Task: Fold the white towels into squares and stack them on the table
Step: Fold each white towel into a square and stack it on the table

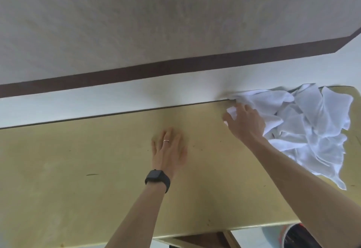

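A crumpled heap of white towels (304,128) lies at the right end of the wooden table (78,169), reaching its far edge. My right hand (245,122) rests on the heap's left side, its fingers closing on a fold of one white towel. Flat on bare wood near the table's middle lies my left hand (169,149), fingers spread and holding nothing; it is blurred. A ring and a black watch are on that arm.
The table's far edge butts against a white wall (136,95) with a dark brown stripe. Its near edge runs along the bottom right, and below it a dark round container (298,236) shows on the floor.
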